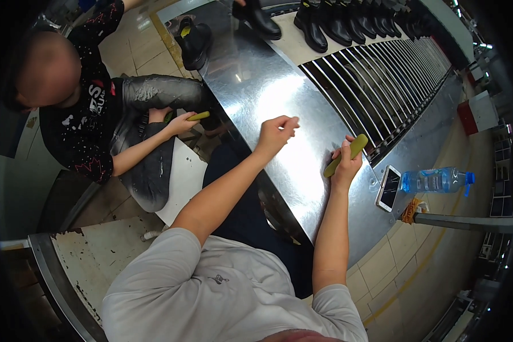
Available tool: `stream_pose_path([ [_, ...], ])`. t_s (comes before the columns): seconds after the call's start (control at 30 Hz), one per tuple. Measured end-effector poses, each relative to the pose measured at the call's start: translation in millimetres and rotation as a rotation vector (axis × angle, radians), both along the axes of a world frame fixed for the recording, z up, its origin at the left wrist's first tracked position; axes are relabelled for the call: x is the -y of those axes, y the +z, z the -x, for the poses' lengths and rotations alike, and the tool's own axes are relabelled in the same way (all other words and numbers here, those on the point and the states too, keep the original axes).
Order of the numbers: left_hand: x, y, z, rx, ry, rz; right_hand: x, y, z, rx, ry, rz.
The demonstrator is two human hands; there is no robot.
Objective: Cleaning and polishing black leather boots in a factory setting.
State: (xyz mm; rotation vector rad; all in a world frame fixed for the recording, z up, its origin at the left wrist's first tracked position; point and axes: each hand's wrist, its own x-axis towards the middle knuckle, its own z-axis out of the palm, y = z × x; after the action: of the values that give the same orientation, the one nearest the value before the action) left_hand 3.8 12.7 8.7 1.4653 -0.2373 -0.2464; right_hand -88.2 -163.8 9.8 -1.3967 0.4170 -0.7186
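My right hand grips a flat yellow-green stick-shaped tool and rests on the shiny metal table near the slatted conveyor. My left hand hovers over the middle of the metal table with its fingers curled together and nothing visible in them. Several black boots stand in a row on the conveyor at the far end.
A seated person in black at the left holds a similar yellow-green tool. A single black boot stands at the table's far left edge. A phone and a water bottle lie at the table's right end.
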Motion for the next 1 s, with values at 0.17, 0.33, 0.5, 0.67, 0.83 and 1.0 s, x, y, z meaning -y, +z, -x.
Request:
stream_pose_path([
  [0.17, -38, 11, -3, -0.064, 0.112, 0.183, -3, 4, 2, -0.014, -0.004, -0.009],
  [0.33, -64, 9, -45, 0.055, 0.337, 0.130, -3, 8, 2, -0.055, -0.009, 0.029],
  [0.5, -69, -5, -111, 0.254, 0.462, -0.042, -7, 13, 4, -0.060, 0.006, 0.006],
  [0.67, -52, -5, -169, 0.396, 0.594, -0.307, -1, 6, 2, -0.088, -0.028, 0.033],
  [0.83, -32, -8, -228, 0.370, 0.643, -0.374, 2, 6, 5, -0.110, -0.046, 0.067],
  [1.0, -10, -11, -274, 0.361, 0.775, -0.722, -5, 6, 5, -0.140, -0.036, 0.063],
])
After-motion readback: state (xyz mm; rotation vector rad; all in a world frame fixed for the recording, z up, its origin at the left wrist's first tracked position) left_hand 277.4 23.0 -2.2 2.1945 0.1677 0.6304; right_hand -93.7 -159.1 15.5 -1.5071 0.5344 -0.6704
